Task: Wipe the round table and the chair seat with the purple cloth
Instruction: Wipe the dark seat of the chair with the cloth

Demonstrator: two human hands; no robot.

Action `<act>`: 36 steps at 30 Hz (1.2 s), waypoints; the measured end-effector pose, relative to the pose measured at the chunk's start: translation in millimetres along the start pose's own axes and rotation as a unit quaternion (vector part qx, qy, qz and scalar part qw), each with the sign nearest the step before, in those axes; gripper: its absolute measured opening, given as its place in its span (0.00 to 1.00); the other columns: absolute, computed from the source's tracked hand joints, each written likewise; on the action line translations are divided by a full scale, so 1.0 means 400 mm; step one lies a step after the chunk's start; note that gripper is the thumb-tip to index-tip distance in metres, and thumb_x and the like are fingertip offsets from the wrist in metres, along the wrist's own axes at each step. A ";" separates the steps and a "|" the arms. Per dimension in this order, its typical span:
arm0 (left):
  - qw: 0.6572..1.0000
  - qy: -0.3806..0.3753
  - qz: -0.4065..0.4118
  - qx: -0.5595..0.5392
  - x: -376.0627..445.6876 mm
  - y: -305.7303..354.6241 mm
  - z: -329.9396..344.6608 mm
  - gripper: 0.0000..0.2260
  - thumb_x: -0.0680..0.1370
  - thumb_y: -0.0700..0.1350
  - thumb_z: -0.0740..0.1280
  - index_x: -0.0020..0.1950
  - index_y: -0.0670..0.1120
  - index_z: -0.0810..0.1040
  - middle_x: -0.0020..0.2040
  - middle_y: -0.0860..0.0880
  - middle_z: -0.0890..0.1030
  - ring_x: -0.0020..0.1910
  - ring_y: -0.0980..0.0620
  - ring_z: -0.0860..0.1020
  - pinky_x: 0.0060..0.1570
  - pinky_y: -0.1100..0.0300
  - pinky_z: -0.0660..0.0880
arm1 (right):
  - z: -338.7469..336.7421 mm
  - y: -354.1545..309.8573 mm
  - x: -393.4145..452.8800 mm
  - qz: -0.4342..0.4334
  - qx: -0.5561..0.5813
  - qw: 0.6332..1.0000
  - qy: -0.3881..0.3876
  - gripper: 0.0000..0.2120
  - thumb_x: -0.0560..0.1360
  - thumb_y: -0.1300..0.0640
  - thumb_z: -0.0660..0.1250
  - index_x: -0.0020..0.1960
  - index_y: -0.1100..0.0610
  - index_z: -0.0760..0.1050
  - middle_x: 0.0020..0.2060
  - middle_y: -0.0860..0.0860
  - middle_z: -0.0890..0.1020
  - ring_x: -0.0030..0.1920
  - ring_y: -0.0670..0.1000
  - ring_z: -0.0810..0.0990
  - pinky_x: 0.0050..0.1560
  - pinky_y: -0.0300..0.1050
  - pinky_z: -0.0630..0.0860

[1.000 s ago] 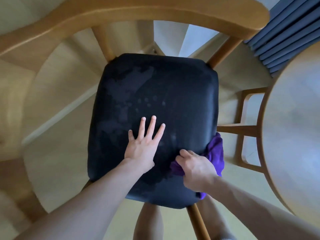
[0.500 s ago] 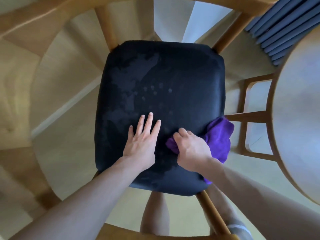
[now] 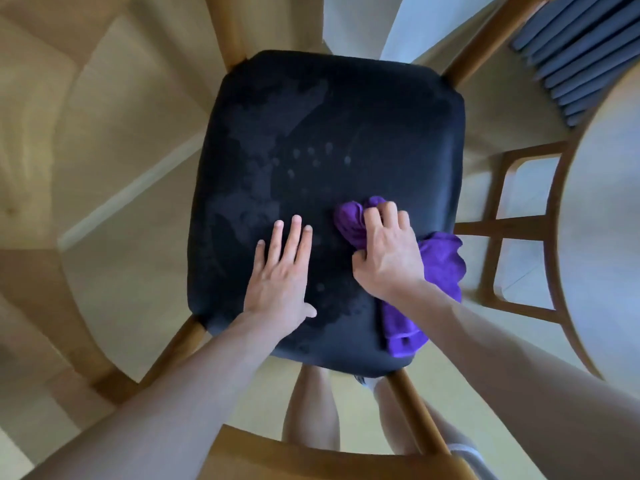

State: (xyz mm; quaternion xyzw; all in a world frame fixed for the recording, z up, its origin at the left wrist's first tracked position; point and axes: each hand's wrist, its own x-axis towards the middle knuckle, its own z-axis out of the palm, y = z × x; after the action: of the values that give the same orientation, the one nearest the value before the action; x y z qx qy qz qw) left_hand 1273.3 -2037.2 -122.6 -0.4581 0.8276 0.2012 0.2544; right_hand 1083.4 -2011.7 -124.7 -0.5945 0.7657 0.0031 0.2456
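A black, rounded-square padded chair seat [image 3: 329, 140] fills the middle of the view, framed by light brown wooden chair legs and rails [image 3: 221, 26]. Its dark surface carries dull smears and a scatter of small pale fingertip marks [image 3: 311, 157] just above centre, toward twelve o'clock.

The left hand [image 3: 280, 271] lies flat on the seat at about seven o'clock from the seat's middle, fingers straight and close together, pointing toward twelve o'clock, palm down, holding nothing.

The right hand [image 3: 388, 251] sits at about four o'clock from the seat's middle, just beside the left hand but apart from it. Its fingers are curled over a bunched purple microfibre cloth [image 3: 440, 268] and grip it against the seat. A rounded wad of the cloth pokes out past the fingertips at the hand's eleven o'clock; the larger, looser part spreads out from under the palm toward three and five o'clock, trailing along the seat's right edge and down to its near right corner, where a fold hangs at the rim.

The pale round wooden table top [image 3: 609, 216] curves in at the frame's three o'clock edge, well apart from the cloth. Grey-blue pleated curtain folds [image 3: 581, 46] show at one o'clock. Bare legs [image 3: 311, 410] stand below the seat at six o'clock on a light floor.
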 end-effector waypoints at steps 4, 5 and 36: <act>1.000 -0.003 -0.007 -0.016 -0.001 0.004 -0.005 0.67 0.65 0.61 0.81 0.81 0.48 0.31 0.82 0.48 0.31 0.82 0.43 0.35 0.81 0.43 0.48 | 0.040 0.004 -0.124 -0.200 -0.050 0.971 -0.123 0.17 0.69 0.59 0.68 0.58 0.56 0.73 0.57 0.53 0.72 0.54 0.58 0.72 0.53 0.51 0.74; 1.000 -0.005 -0.010 -0.020 -0.004 0.004 -0.009 0.67 0.65 0.61 0.81 0.81 0.48 0.32 0.82 0.49 0.31 0.82 0.43 0.35 0.81 0.43 0.49 | 0.031 0.026 -0.134 -0.241 -0.056 0.954 -0.171 0.16 0.71 0.59 0.67 0.58 0.55 0.73 0.58 0.52 0.72 0.55 0.57 0.72 0.55 0.50 0.74; 0.998 -0.009 -0.060 -0.035 -0.047 -0.083 -0.025 0.69 0.61 0.61 0.84 0.83 0.49 0.34 0.82 0.47 0.30 0.82 0.42 0.34 0.80 0.39 0.49 | 0.007 -0.112 0.037 0.011 0.141 0.990 0.008 0.15 0.70 0.63 0.65 0.54 0.56 0.66 0.57 0.55 0.66 0.51 0.57 0.69 0.49 0.47 0.70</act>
State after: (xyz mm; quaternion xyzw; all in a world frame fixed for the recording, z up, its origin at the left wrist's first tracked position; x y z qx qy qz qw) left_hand 1308.0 -2047.0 -106.7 -0.5136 0.7887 0.2183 0.2578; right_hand 1122.6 -2037.5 -119.8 -0.5453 0.7671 -0.1071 0.3206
